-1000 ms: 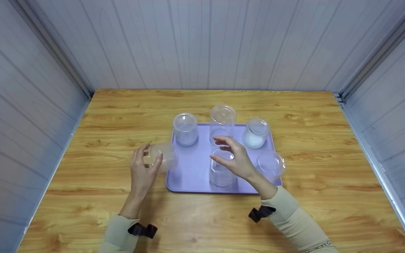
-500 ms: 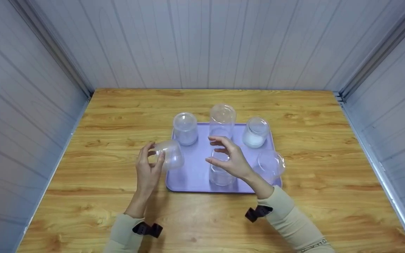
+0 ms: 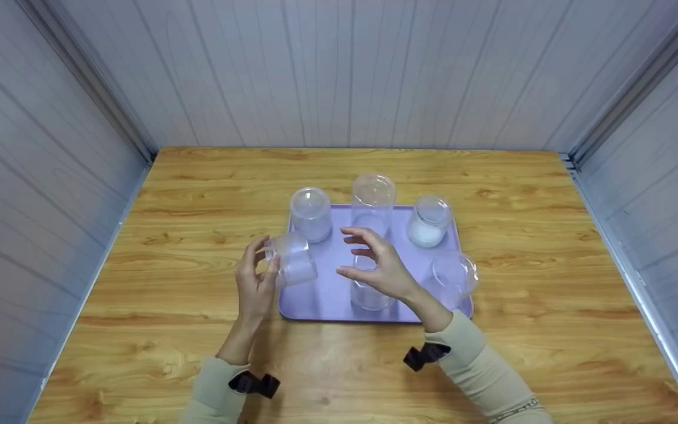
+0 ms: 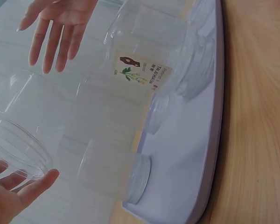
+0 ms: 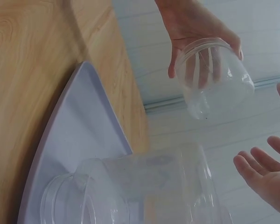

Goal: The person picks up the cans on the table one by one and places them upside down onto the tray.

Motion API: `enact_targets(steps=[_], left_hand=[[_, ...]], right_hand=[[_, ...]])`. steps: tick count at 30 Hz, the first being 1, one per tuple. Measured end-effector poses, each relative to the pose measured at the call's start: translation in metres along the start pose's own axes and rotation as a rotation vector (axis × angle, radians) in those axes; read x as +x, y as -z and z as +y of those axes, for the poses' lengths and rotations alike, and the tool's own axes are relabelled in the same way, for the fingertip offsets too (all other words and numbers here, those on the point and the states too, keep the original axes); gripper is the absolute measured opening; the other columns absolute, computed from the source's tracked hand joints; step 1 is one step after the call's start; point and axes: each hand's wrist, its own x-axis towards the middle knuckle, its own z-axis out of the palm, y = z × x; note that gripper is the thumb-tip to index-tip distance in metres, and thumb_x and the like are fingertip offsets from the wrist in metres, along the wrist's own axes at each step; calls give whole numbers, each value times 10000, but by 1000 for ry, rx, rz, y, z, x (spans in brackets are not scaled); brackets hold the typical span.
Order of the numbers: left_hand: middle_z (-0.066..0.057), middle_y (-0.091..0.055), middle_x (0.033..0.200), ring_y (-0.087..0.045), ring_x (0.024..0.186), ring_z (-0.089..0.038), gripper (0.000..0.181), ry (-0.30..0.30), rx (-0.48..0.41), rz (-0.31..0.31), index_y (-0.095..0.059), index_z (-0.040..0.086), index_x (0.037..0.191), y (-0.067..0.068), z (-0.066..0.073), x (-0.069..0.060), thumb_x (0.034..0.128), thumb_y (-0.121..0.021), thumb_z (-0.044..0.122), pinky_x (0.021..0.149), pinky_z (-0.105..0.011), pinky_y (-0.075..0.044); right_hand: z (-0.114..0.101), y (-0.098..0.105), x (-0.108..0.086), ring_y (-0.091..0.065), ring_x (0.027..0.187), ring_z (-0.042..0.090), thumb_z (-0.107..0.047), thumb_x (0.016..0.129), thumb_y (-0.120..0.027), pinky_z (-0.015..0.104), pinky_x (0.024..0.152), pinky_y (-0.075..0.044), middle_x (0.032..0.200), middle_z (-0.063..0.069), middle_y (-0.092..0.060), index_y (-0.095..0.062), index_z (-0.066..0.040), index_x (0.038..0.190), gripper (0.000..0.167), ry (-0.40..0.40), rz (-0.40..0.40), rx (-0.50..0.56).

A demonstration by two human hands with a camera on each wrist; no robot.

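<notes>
My left hand (image 3: pixel 256 294) grips a clear plastic jar (image 3: pixel 293 264) near its ringed mouth. The jar lies tilted in the air above the left edge of a purple tray (image 3: pixel 330 285). In the right wrist view, its fingers show through the wall of the held jar (image 5: pixel 219 86), which has nothing visible inside. My right hand (image 3: pixel 383 270) hovers over another clear jar (image 3: pixel 371 297) at the tray's front middle, fingers spread from the thumb and holding nothing. That hand partly covers the jar from above.
Along the tray's back stand a clear jar (image 3: pixel 311 215), a taller one (image 3: pixel 373 197) and a jar with white at its base (image 3: pixel 428 222). Another clear jar (image 3: pixel 455 277) is at the right edge. Panelled walls (image 3: pixel 339 76) border the wooden table (image 3: pixel 521 235).
The left hand has moved right with the jar, bringing it over the tray edge and turning its tilt. My right hand has drifted slightly left, toward it. The standing jars stay put.
</notes>
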Motion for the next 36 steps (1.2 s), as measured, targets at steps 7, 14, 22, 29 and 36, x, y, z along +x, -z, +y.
enact_targets(steps=[7,14,22,29,36], left_hand=[[-280,-526,1049,-545,885,-314,323,29,-77,-12,-462,-165,1112,-7,3,-1,804,-461,-68,660,-258,-506],[-308,-513,1043,-532,898,-383,339,20,-132,-36,-434,-193,1116,-13,5,-3,804,-420,-60,634,-468,-496],[-306,-504,1033,-554,811,-295,337,34,-180,-58,-423,-177,1136,-20,5,-5,831,-388,-40,564,-258,-497],[-316,-497,1047,-519,833,-410,336,26,-222,-65,-405,-196,1132,-25,8,-6,840,-357,-39,554,-300,-510],[-295,-498,1077,-519,798,-396,341,26,-233,-69,-415,-169,1151,-27,4,-8,853,-348,-21,538,-355,-510]], right_hand=[[-4,-2,2,-459,1107,268,-30,721,-713,392,860,-433,1264,168,-431,-422,36,1253,610,-21,-45,-38],[-5,-4,3,-441,1122,298,-34,708,-725,393,860,-430,1297,175,-398,-380,47,1283,676,-43,-76,-51],[-4,-6,3,-412,1152,319,-44,702,-732,402,876,-415,1334,187,-344,-327,15,1328,748,-60,-97,-35],[-4,-8,4,-379,1174,358,-41,693,-737,490,884,-390,1351,233,-291,-276,30,1351,806,-74,-111,-7],[0,-10,6,-387,1180,302,-98,704,-743,479,883,-394,1363,183,-297,-280,-24,1367,812,-98,-117,-10]])
